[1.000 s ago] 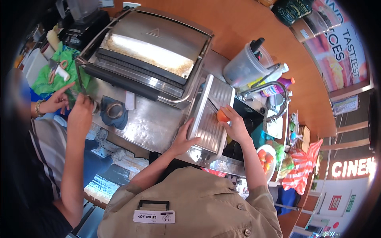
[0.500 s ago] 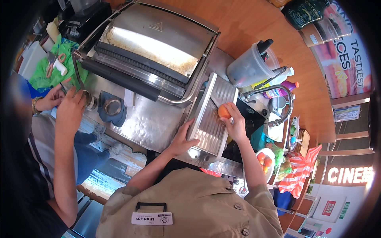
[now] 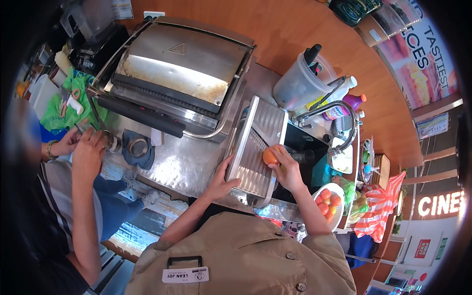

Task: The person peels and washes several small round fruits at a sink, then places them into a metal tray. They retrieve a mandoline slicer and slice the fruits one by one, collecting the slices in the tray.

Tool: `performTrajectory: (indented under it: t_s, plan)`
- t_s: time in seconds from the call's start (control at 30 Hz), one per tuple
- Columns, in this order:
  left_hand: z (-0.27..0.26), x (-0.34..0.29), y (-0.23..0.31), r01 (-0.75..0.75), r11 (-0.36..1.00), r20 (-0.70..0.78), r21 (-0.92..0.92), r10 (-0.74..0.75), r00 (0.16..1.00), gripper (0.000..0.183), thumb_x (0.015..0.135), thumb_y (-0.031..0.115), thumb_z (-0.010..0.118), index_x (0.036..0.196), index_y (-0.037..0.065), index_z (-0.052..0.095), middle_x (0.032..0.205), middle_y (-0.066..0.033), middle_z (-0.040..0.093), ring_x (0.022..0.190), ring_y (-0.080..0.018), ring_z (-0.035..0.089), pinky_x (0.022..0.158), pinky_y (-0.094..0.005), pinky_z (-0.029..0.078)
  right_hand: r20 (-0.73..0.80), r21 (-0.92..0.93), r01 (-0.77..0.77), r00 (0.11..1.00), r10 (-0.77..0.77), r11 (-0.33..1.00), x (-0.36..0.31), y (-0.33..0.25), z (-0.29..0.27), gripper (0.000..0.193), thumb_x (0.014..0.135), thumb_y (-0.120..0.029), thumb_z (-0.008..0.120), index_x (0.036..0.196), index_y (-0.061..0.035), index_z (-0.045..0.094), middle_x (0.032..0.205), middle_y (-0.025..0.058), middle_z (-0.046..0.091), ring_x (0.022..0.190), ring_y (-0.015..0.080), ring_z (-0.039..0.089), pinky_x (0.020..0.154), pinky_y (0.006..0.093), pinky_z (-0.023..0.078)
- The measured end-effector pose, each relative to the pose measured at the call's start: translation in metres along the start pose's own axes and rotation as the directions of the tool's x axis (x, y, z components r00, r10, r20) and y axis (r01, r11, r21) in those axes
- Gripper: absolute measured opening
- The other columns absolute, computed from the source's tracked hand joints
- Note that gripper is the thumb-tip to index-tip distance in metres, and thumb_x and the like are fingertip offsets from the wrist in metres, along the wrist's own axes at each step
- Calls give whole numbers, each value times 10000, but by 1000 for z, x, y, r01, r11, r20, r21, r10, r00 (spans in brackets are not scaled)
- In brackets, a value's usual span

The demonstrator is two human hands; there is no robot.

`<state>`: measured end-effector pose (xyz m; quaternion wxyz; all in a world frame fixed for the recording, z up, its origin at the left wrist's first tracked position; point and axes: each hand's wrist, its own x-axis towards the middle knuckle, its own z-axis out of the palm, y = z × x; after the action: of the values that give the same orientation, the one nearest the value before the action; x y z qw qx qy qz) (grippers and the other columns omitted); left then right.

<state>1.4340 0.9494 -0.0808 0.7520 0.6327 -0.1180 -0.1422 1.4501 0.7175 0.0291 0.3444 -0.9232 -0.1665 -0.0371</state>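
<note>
In front of me a metal slicer (image 3: 248, 174), with a ribbed bed and a slanting blade like a mandoline's, lies between the counter and the sink. My left hand (image 3: 218, 183) holds its left edge, thumb over the rim and fingers against the outer side. An orange-red tomato (image 3: 270, 156) is in my right hand (image 3: 287, 172), fingers curled round its upper right side. The tomato is over the slicer's bed, just below the slanting blade. My fingers hide part of it, and its underside is out of sight.
A press grill (image 3: 177, 64) stands at the back left. Right of the slicer are a plastic tub (image 3: 300, 86), a curved tap (image 3: 354, 128), the dark sink and a white bowl (image 3: 338, 216) of tomatoes. At left, a co-worker's hands (image 3: 88, 147) work beside a metal cup (image 3: 138, 146) on dark cloth.
My right hand has drawn the tomato down the slicer toward me. My left hand keeps its hold on the edge. The whole view has shifted slightly, showing more of the tomato bowl.
</note>
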Motion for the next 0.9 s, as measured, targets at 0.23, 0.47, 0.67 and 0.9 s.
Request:
performTrajectory:
  t_s: [0.23, 0.47, 0.67, 0.9]
  plan:
    - [0, -1, -2, 28, 998, 12, -62, -27, 1000, 796, 731, 102, 682, 1403, 14, 265, 1383, -166, 350, 1296, -257, 325, 1077, -352, 244, -165, -82, -72, 985, 57, 994, 81, 46, 7, 405, 806, -96, 652, 1199, -55, 563, 1211, 255, 535, 1131, 368, 536, 915, 374, 455]
    - [0, 0, -7, 21, 997, 2, -76, -21, 1000, 791, 726, 77, 670, 1401, 3, 264, 1374, -163, 367, 1285, -255, 344, 1074, -348, 248, -26, -63, -60, 998, 59, 996, -13, 2, 15, 397, 847, -174, 602, 1235, -100, 559, 1279, 193, 516, 1231, 360, 448, 1036, 540, 297]
    - [1, -1, 7, 86, 991, 34, -106, -83, 996, 794, 720, 48, 653, 1406, 4, 255, 1376, -137, 366, 1275, -242, 352, 1075, -343, 248, -181, -118, -136, 977, 114, 984, 78, 37, 12, 402, 869, -217, 585, 1254, -111, 545, 1299, 180, 502, 1245, 331, 443, 1065, 561, 225]
    - [5, 1, 9, 55, 993, 58, -103, -50, 997, 788, 730, 57, 642, 1408, 11, 243, 1378, -131, 360, 1273, -231, 349, 1073, -345, 252, -53, -110, -112, 993, 106, 988, -24, 25, 28, 445, 878, -271, 580, 1297, -139, 510, 1328, 150, 489, 1248, 315, 444, 1064, 552, 242]
